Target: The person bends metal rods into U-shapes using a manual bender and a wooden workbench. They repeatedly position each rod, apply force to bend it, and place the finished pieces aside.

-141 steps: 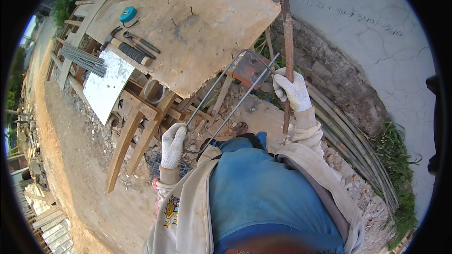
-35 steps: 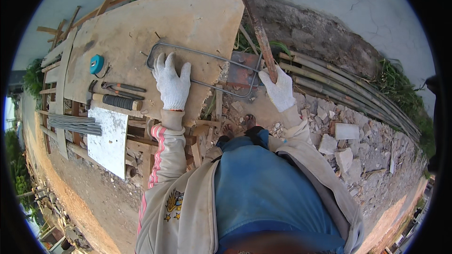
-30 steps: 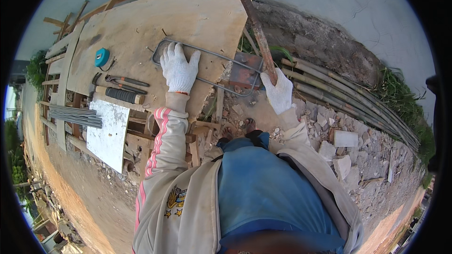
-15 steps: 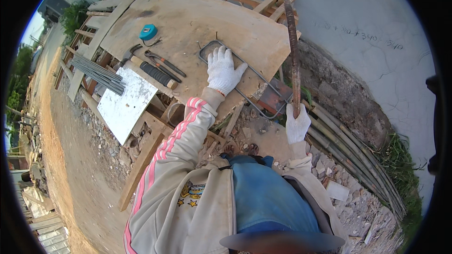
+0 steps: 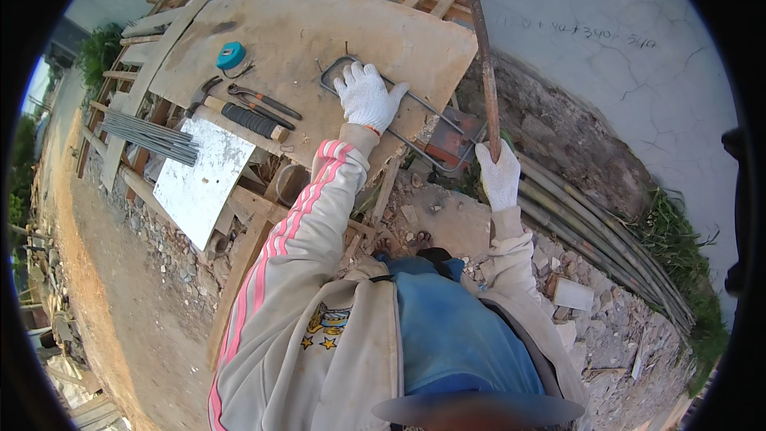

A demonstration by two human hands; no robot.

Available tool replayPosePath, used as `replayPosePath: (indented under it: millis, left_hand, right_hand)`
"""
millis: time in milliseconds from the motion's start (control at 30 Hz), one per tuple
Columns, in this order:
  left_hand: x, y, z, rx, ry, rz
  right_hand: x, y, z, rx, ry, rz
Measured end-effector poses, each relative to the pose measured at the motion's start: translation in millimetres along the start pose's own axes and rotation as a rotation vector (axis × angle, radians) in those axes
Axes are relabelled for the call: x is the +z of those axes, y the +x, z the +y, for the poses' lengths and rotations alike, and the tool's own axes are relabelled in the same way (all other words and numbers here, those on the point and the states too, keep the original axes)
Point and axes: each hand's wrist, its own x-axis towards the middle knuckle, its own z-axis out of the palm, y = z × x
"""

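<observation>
My left hand (image 5: pixel 369 97), in a white knitted glove, lies flat with fingers spread over a bent steel rod (image 5: pixel 435 113) shaped into a long rectangle. That rod rests on a worn wooden board (image 5: pixel 271 24), and its near right end juts past the board's edge. In my gloved right hand (image 5: pixel 500 177) is the lower end of a long rusty metal bar (image 5: pixel 485 64), the fingers closed round it. The bar points away from me beside the board's right edge. Nails stick up from the board near the rod's far corner.
A hammer (image 5: pixel 239 118), pincers (image 5: pixel 267 104) and a teal tape measure (image 5: pixel 230 56) lie on the board. To the left are a bundle of steel rods (image 5: pixel 152 134) and a white panel (image 5: pixel 203 183). Bamboo poles (image 5: pixel 590 231) and rubble flank the right, below a grey wall (image 5: pixel 590 0).
The view has shifted, so the board and tools appear farther left and higher. My left hand stays on the bent rod, and my right hand keeps hold of the bar.
</observation>
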Motion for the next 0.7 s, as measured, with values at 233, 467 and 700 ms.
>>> replayPosePath:
  millis: [233,467,700]
  left_hand:
    - [0,-5,6,-0.048,0.055,0.037]
    - [25,10,27,-0.075,0.159,-0.134]
    - [30,15,25,-0.112,0.171,-0.112]
  right_hand:
    - [-8,6,-3,0.104,0.021,-0.117]
    - [-10,15,11,-0.102,0.072,-0.150]
    - [-18,22,11,-0.052,0.171,-0.326]
